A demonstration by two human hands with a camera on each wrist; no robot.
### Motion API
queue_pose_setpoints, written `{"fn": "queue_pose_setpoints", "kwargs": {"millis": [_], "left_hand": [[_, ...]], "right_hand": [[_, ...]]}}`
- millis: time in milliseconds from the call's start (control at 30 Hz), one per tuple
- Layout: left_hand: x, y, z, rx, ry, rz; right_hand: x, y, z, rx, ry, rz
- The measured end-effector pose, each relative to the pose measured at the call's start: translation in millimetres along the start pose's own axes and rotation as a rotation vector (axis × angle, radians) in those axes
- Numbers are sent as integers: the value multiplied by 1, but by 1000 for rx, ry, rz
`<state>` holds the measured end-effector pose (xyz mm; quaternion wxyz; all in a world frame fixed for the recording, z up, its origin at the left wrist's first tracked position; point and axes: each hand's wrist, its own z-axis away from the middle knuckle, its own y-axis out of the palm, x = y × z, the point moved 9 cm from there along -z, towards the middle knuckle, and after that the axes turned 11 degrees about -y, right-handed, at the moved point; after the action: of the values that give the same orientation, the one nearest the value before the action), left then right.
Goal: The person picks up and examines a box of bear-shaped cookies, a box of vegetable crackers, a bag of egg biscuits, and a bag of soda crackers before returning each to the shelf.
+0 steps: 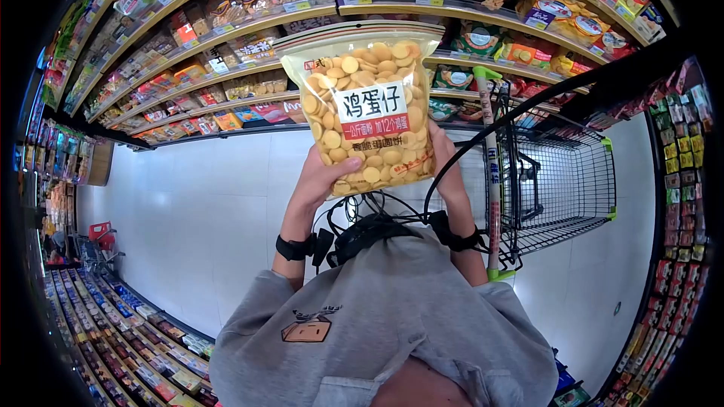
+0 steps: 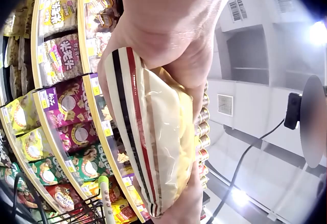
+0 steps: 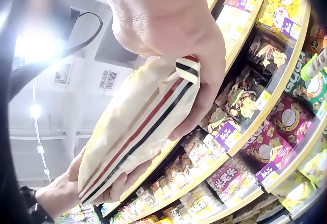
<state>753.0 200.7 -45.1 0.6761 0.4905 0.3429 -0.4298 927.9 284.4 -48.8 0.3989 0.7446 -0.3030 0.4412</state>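
A clear-and-cream bag of round yellow biscuits [image 1: 369, 117] is held upright in front of the chest, its printed label facing the head camera. My left hand [image 1: 326, 173] grips its lower left side, thumb on the front. At the lower right side my right hand [image 1: 445, 166] holds the bag, its fingers mostly hidden behind. Both wrist views show the striped edge of the bag [image 2: 153, 137], [image 3: 138, 127] between the two hands; the left hand [image 2: 163, 45] is close in one, the right hand [image 3: 173, 35] in the other.
Shelves [image 1: 249, 26] of packaged snacks curve across the front. A wire shopping cart [image 1: 558, 188] with a green-ended handle stands at the right, beside the right arm. More goods line the right side [image 1: 675, 203] and lower left [image 1: 113, 332]. A black cable [image 1: 520, 105] crosses near the right hand.
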Motion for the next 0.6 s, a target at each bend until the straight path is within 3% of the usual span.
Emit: {"fn": "queue_pose_setpoints", "kwargs": {"millis": [167,233,367,433,500,567,600], "left_hand": [[-7,3,-3,-2,0,18],[-8,4,-4,-19,-35,-30],[-12,9,-8,-70,-24,-3],[-17,6,-10,-159,62,32],[-27,12,-8,-167,106,36],[-40,14,-6,-247,184,21],[-49,18,-3,-303,219,-38]], "right_hand": [[-12,-7,-3,-11,29,-105],[3,-4,-3,24,-42,144],[-2,-7,-2,5,6,256],[26,-5,-6,-14,-208,534],[46,7,-7,61,-242,669],[60,37,-3,254,-407,993],[54,43,-4,291,-388,935]]}}
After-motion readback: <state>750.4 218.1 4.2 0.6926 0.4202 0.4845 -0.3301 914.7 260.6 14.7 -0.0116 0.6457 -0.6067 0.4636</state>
